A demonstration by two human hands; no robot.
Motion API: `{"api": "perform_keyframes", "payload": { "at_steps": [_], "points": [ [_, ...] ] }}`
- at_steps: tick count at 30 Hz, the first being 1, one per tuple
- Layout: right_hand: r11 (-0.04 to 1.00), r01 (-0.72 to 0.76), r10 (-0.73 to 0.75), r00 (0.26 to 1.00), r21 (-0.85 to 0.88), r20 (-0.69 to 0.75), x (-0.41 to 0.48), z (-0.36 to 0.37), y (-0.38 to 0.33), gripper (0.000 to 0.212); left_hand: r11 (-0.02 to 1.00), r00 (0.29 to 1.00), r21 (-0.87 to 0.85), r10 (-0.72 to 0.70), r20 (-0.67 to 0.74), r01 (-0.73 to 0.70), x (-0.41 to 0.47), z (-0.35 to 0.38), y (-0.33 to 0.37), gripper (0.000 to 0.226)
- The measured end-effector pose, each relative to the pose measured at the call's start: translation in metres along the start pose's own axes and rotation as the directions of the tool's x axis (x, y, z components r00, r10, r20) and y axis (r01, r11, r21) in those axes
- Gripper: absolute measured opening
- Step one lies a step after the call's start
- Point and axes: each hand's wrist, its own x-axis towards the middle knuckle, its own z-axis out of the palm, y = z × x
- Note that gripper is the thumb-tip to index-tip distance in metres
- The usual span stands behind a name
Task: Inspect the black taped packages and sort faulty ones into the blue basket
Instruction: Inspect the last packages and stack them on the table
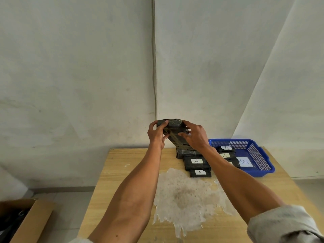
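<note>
Grips black taped package (172, 124) aloft, left hand (156, 135) curled round its upper left edge, right hand (194, 137) clasping the right side. Keeps long axis steep, lower end toward table (122, 165). Places blue basket (266, 162) below and rightward of the right hand (nearer, so likely the carrier if faulty).
</note>
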Motion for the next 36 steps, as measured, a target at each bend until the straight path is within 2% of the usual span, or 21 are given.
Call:
{"api": "perform_keyframes", "payload": {
  "at_steps": [6, 10, 16, 23, 28, 32, 36],
  "points": [
    [1.000, -0.006, 0.006, 1.000, -0.028, 0.002, -0.001, -0.003, 0.000, 0.048, 0.999, 1.000, 0.040, 0.007, 0.011, -0.008, 0.000, 0.002, -0.001, 0.051],
    [0.989, 0.051, -0.044, 0.998, -0.135, 0.049, 0.004, -0.005, -0.006, 0.048, 0.971, 0.998, 0.234, 0.027, 0.058, -0.040, -0.009, 0.014, -0.003, 0.062],
    [0.985, 0.104, -0.097, 0.994, -0.137, 0.058, 0.009, -0.010, -0.007, 0.052, 0.999, 0.998, 0.049, -0.014, 0.054, 0.011, -0.012, 0.016, 0.000, 0.053],
    [0.991, 0.092, -0.084, 0.993, -0.096, 0.089, 0.005, -0.014, -0.002, 0.045, 0.986, 0.984, 0.163, 0.007, 0.179, -0.037, -0.023, 0.018, 0.001, 0.065],
    [0.993, 0.085, -0.078, 0.994, -0.082, 0.078, 0.002, -0.017, -0.002, 0.053, 0.982, 0.991, 0.172, 0.064, 0.118, -0.084, -0.020, 0.015, -0.004, 0.064],
    [0.989, 0.064, -0.049, 0.993, -0.136, 0.110, -0.002, -0.021, 0.006, 0.061, 0.998, 0.996, 0.045, 0.048, 0.074, -0.051, -0.018, 0.009, -0.007, 0.062],
    [0.986, 0.054, -0.035, 0.992, -0.160, 0.122, -0.002, -0.019, 0.007, 0.059, 0.998, 0.997, 0.058, 0.031, 0.070, -0.035, -0.015, 0.008, -0.004, 0.060]
  ]
}}
